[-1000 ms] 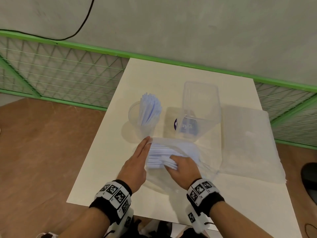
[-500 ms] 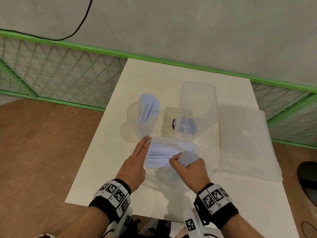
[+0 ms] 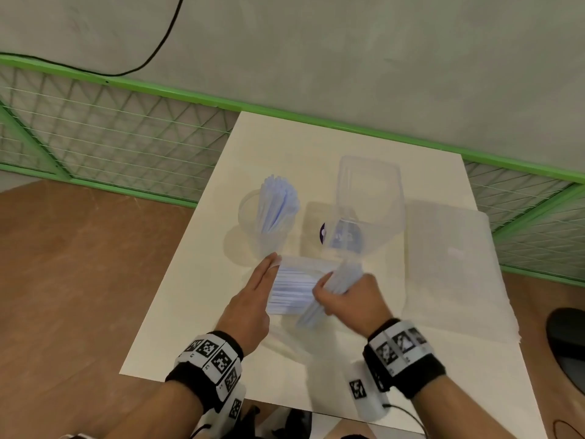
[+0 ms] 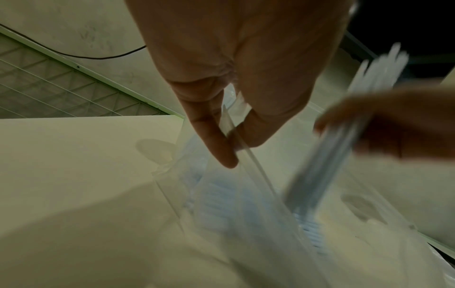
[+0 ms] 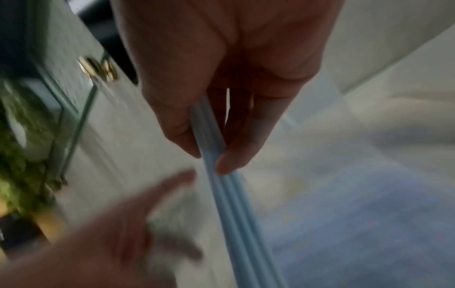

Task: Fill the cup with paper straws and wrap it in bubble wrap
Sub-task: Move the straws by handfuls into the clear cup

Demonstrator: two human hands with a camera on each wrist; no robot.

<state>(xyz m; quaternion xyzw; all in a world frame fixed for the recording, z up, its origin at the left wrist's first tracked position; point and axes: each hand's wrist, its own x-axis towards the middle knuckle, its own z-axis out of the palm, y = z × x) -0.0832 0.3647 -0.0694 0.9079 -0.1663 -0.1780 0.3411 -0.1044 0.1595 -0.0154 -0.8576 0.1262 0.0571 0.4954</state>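
Right hand (image 3: 348,299) curled round a bundle of pale blue straws (image 3: 332,289), tilted, motion-blurred. Left hand (image 3: 253,299) pinches the edge of the clear bag (image 4: 246,155) holding the remaining straw stack (image 3: 291,289), fingers straight along its left side. Cup (image 3: 266,223) upright on the worktop (image 3: 196,280) just beyond the left fingertips, straws standing in it. Clear tub (image 3: 368,198) right of the cup; bubble wrap sheet (image 3: 452,267) flat farther right. Green mesh fence (image 3: 110,131) behind.

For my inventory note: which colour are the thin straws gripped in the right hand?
Pale blue straws; the right wrist view shows it best.
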